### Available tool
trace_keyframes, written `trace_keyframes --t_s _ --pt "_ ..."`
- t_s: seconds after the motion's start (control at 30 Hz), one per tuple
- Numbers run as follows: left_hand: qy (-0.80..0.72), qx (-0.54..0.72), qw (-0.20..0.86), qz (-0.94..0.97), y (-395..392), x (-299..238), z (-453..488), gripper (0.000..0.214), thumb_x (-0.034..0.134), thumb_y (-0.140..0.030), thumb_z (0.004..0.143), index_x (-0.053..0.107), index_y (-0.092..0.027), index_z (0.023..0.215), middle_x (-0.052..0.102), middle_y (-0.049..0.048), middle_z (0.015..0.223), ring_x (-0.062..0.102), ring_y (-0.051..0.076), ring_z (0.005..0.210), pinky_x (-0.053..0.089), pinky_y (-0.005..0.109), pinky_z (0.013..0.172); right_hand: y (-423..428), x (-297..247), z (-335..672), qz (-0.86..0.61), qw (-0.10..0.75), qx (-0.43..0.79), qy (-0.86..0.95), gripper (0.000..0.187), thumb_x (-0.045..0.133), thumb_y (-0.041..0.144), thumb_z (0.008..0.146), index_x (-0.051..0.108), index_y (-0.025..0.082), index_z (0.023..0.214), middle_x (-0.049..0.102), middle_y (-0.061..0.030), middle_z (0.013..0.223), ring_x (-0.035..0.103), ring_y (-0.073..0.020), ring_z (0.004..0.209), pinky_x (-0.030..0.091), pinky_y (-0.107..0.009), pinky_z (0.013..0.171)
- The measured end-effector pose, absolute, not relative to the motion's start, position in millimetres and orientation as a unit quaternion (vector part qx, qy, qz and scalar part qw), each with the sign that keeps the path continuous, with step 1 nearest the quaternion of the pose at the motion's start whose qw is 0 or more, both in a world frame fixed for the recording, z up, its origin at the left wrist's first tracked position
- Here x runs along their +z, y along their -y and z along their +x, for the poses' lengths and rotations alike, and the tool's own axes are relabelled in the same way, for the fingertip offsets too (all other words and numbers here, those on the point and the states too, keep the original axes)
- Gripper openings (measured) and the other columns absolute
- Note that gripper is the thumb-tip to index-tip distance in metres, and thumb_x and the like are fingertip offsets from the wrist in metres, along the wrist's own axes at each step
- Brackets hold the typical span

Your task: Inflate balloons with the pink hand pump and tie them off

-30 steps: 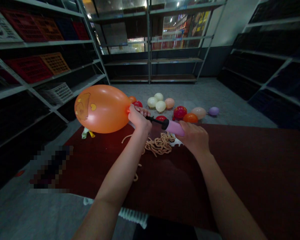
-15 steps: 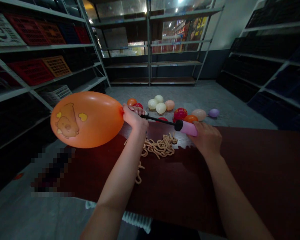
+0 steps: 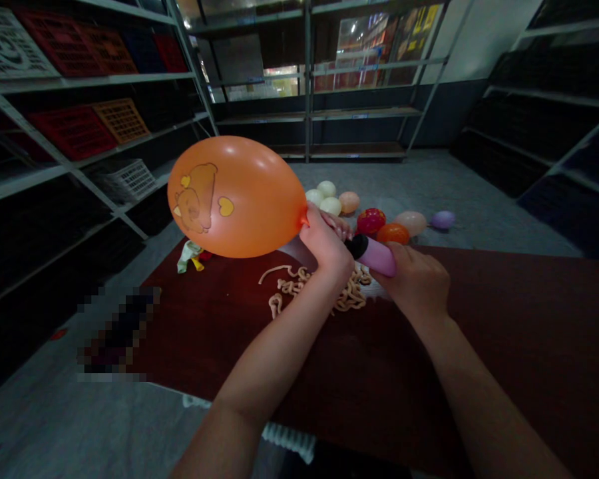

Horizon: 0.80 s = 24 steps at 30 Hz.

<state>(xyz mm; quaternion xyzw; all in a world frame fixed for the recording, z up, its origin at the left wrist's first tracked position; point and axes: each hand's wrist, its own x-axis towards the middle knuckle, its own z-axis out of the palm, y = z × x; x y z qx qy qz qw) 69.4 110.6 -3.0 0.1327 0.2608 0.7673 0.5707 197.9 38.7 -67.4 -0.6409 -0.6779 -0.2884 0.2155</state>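
Note:
A large inflated orange balloon (image 3: 249, 193) with a cartoon print hangs in the air above the table's left half. At its neck, my left hand (image 3: 327, 233) is closed, pinching the balloon against the front end of a hand pump. My right hand (image 3: 414, 279) wraps round the pink body of the balloon pump (image 3: 378, 256), whose black collar sits close to my left hand. The pump's thin black rod is hidden. Beneath my hands, a pile of tan twisted long balloons (image 3: 352, 293) lies on the dark red table (image 3: 199, 332), partly covered by my left arm.
Several inflated balloons, among them a purple one (image 3: 442, 220) and a red one (image 3: 371, 221), lie beyond the table. Limp balloons (image 3: 190, 256) rest near its left edge. Shelves hold crates (image 3: 122, 121) at left; a metal rack (image 3: 362, 115) stands behind.
My left hand has moved right with the orange balloon, up against the pump's pink body, so the black rod no longer shows. The camera view has shifted slightly.

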Motion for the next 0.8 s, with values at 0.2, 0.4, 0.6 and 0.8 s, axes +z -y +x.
trace_keyframes --t_s 0.2,0.4,0.6,0.8 --pt "-0.253 0.771 0.573 0.118 -120 -8 62 0.043 0.044 -0.033 0.1 0.03 -0.022 0.061 0.024 -0.0076 0.044 0.025 0.008 0.033 0.023 0.024 0.039 -42 -73 201 -0.622 0.211 -0.3 0.691 0.037 0.057 0.05 0.092 0.068 0.018 0.11 0.07 -0.0073 0.083 0.057 -0.0196 0.07 0.028 -0.032 0.064" --pt "-0.249 0.791 0.551 0.096 -133 -5 43 0.041 0.047 -0.029 0.097 0.029 -0.022 0.061 0.024 -0.0086 0.043 0.026 0.007 0.033 0.021 0.023 0.039 -47 -85 220 -0.638 0.187 -0.296 0.686 0.032 0.058 0.042 0.092 0.067 0.019 0.111 0.069 -0.0062 0.084 0.057 -0.0202 0.074 0.029 -0.032 0.066" --pt "-0.262 0.812 0.518 0.061 -149 10 -5 0.039 0.051 -0.033 0.094 0.028 -0.022 0.065 0.023 -0.01 0.045 0.024 0.006 0.034 0.022 0.022 0.04 -49 -84 237 -0.633 0.167 -0.325 0.683 0.034 0.056 0.04 0.091 0.065 0.017 0.114 0.068 -0.0091 0.086 0.057 -0.0232 0.078 0.03 -0.033 0.068" --pt "-0.241 0.819 0.513 0.089 -147 17 -8 0.043 0.056 -0.041 0.093 0.028 -0.023 0.065 0.022 -0.01 0.047 0.024 0.006 0.035 0.022 0.023 0.04 -47 -83 243 -0.627 0.191 -0.329 0.68 0.033 0.054 0.039 0.091 0.066 0.018 0.113 0.069 -0.011 0.087 0.058 -0.0251 0.079 0.032 -0.035 0.069"
